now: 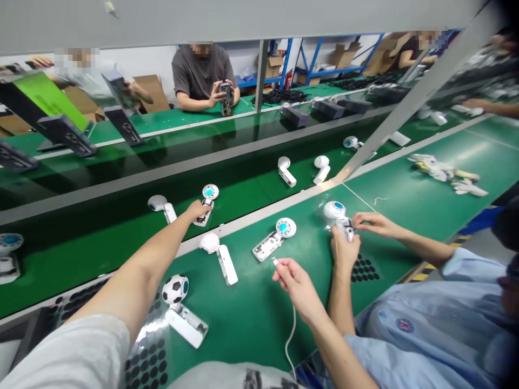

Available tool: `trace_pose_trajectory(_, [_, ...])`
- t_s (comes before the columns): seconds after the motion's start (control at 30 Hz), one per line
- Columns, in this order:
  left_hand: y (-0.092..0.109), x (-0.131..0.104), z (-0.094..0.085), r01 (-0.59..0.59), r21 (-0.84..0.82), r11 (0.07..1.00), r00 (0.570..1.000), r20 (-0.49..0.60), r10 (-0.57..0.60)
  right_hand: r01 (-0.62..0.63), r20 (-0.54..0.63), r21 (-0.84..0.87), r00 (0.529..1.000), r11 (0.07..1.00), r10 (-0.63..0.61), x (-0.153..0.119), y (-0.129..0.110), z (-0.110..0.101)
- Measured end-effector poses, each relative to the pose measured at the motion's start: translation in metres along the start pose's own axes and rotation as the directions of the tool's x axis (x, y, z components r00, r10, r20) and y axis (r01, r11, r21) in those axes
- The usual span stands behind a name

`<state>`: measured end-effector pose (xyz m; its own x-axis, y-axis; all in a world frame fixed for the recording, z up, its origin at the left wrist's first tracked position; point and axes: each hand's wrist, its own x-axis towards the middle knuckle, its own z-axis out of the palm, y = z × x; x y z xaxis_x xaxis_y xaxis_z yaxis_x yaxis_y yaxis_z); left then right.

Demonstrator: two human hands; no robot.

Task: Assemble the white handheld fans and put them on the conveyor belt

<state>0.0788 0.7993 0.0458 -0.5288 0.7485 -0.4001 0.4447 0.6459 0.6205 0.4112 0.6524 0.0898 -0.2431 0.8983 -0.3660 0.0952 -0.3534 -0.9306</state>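
Note:
My left hand [199, 209] reaches onto the belt and is closed on a small white handheld fan [210, 192] whose handle shows its inside. My right hand [295, 280] pinches the plug of a white cable [292, 329], which hangs down toward the table edge. Just beyond that plug lies an opened fan [267, 246] with a turquoise centre, its circuit parts bare. Between my arms rest a folding white fan [226, 265] and another with a football-patterned head [175, 289].
To my right, a co-worker's hands [344, 243] hold another fan. More fans [287, 172] lie on the green belt [251, 189]. A slanted metal post [405, 102] crosses the right side. Sheets of black round pads [148, 362] lie near my left arm. Gloves [450, 173] lie farther right.

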Motion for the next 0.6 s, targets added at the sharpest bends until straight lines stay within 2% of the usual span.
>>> trace_pose_trajectory(0.17, [0.003, -0.025, 0.002, 0.001, -0.201, 0.98, 0.997, 0.081, 0.016, 0.036, -0.015, -0.001, 0.999, 0.999, -0.036, -0.007, -0.016, 0.004])
trace_pose_trajectory(0.23, [0.007, -0.047, -0.001, -0.01, -0.334, 0.943, 0.986, 0.156, 0.066, 0.061, -0.003, -0.026, 0.998, 0.998, -0.061, -0.011, -0.022, 0.007])
trace_pose_trajectory(0.33, [0.013, -0.096, -0.005, 0.001, -0.504, 0.863, 0.949, 0.272, 0.158, 0.124, 0.023, -0.086, 0.992, 0.989, -0.122, -0.02, -0.032, 0.013])
trace_pose_trajectory(0.43, [0.016, -0.153, -0.006, 0.187, -0.676, 0.713, 0.869, 0.452, 0.201, 0.18, 0.087, -0.13, 0.982, 0.975, -0.17, -0.029, -0.042, 0.023])
trace_pose_trajectory(0.5, [0.015, -0.188, -0.004, 0.36, -0.717, 0.597, 0.774, 0.586, 0.238, 0.214, 0.13, -0.143, 0.972, 0.966, -0.195, -0.034, -0.047, 0.03])
trace_pose_trajectory(0.53, [0.013, -0.202, -0.002, 0.416, -0.714, 0.563, 0.733, 0.63, 0.257, 0.225, 0.144, -0.144, 0.968, 0.964, -0.205, -0.036, -0.049, 0.034])
trace_pose_trajectory(0.6, [0.009, -0.225, 0.002, 0.444, -0.704, 0.554, 0.697, 0.66, 0.28, 0.235, 0.164, -0.146, 0.964, 0.961, -0.211, -0.041, -0.052, 0.04])
